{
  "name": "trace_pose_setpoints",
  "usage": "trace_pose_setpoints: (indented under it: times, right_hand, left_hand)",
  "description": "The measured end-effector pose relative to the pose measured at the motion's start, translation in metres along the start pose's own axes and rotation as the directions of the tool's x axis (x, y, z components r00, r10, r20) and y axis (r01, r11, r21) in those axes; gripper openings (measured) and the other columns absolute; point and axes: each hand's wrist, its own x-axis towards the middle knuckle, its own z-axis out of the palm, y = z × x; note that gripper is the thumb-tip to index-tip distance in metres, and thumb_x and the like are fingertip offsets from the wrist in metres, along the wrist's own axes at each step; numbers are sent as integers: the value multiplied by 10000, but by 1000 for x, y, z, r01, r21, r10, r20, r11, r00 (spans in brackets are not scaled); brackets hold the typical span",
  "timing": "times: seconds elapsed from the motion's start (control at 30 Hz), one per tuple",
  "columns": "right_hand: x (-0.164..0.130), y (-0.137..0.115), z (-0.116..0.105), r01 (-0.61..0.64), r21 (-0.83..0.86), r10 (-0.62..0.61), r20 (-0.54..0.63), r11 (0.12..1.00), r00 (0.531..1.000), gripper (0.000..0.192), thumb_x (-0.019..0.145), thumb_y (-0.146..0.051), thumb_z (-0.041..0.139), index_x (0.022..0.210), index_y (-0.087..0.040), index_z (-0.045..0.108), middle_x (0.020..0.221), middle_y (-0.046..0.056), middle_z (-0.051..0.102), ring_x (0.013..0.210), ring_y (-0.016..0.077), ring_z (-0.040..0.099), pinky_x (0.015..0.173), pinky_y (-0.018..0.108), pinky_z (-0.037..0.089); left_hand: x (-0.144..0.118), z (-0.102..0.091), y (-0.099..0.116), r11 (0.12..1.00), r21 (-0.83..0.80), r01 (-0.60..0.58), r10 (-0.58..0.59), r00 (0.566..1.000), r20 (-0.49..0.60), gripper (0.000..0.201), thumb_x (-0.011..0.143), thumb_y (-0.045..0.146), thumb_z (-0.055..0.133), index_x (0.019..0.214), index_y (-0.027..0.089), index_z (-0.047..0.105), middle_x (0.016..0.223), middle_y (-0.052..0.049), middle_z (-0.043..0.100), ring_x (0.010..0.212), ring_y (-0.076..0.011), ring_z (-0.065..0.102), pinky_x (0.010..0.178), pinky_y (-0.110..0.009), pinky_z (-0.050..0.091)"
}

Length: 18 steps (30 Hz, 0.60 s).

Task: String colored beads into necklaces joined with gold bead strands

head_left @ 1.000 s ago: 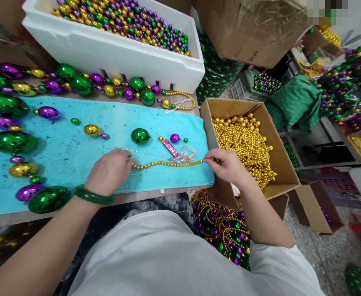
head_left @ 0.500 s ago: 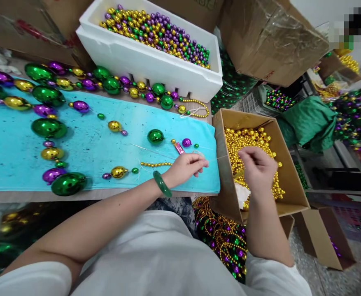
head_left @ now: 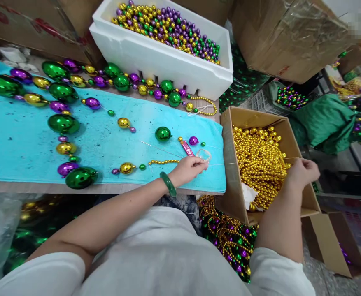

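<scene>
Thread point(head_left: 248, 163), thin and pale, stretched taut from 9 o'clock to 3 o'clock across the head view, between the edge of the turquoise cloth point(head_left: 29, 144) and the far side of the cardboard box point(head_left: 229, 164) of gold beads point(head_left: 260, 164). Pinched at its near end by the left hand point(head_left: 188, 169), fingertips closed narrow on the thread just at the end of the short gold bead run point(head_left: 163, 162); pulled out at 3 o'clock by the right hand point(head_left: 302, 174), closed on the other end above the box. Lying on the cloth at 9 o'clock of the left hand: strung green, gold and purple baubles point(head_left: 81, 177); just at 12 o'clock of it, a small pink tag point(head_left: 187, 148) and a loose loop of thread. Behind, at 12 o'clock, a white foam box point(head_left: 155, 61) of mixed beads. Risks, as a judgement: too hard a pull snapping the thread or slipping it from the left pinch, letting the gold run slide off the free end; snagging on the box rim or tangling with the loose loop; dragging the strung baubles toward the edge of the worktop point(head_left: 106, 189). Whether the thread end is knotted cannot be told.
</scene>
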Motion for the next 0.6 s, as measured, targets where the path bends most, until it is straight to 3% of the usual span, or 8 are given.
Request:
trace_pose_setpoints:
  times: [0.1,0.13,0.23,0.3,0.33,0.4,0.47,0.6]
  right_hand:
    - [-7,-11,-4,-298,-55,297,-27,953,954,336,794,-239,418,981,-96,658,927,196,653,880,335,606,726,444,466]
    - [-11,-21,-7,-297,-91,298,-10,950,955,313,777,-231,456,959,-91,668,958,199,654,933,342,591,766,461,458]
    - [-33,-69,-16,-50,-50,50,-12,997,999,303,776,-203,495,1001,-93,666,1141,220,610,1095,337,520,876,488,416]
    - [-58,-110,-16,124,257,-158,119,958,980,296,828,-243,483,1054,-151,651,1102,154,640,1008,253,580,838,409,462]
    - [-71,-130,-13,164,421,-276,221,892,935,280,836,-260,497,1053,-176,653,1074,123,657,962,225,602,813,379,479]
    - [-97,-165,-6,174,653,-521,384,737,762,294,819,-271,555,1087,-195,650,1056,84,677,899,190,625,764,328,496]
    - [-115,-189,1,154,731,-634,443,665,633,254,805,-266,592,1031,-185,675,943,55,704,786,159,631,698,284,491]
    - [-123,-198,3,233,619,-612,515,750,601,132,816,-232,583,811,-173,701,746,30,704,668,146,611,643,259,448]
  left_hand:
    - [0,-6,0,997,-23,73,-74,997,-14,191,791,320,578,740,152,653,640,7,564,505,-71,460,488,-214,358]
    - [1,-8,0,996,-27,86,-86,996,-25,199,789,335,587,755,153,660,648,6,567,509,-72,463,492,-215,363]
    - [4,-12,1,995,-33,97,-98,995,-30,231,780,377,603,772,155,667,656,8,569,515,-71,465,502,-217,367]
    - [5,-11,2,995,-37,96,-96,995,-14,237,774,385,606,775,156,668,656,9,571,513,-71,460,506,-218,369]
    - [6,-10,3,995,-41,92,-92,996,-3,233,772,381,604,773,156,666,660,8,574,518,-73,463,512,-220,375]
    - [8,-6,3,995,-43,86,-85,996,14,219,774,364,590,740,156,652,658,8,575,527,-78,472,529,-225,389]
    - [8,-5,2,996,-31,89,-89,996,20,226,782,356,570,696,156,632,645,7,577,535,-88,487,544,-233,402]
    - [-3,-21,3,989,148,2,-2,1000,1,285,836,407,520,796,173,679,751,-24,668,703,-150,592,685,-289,470]
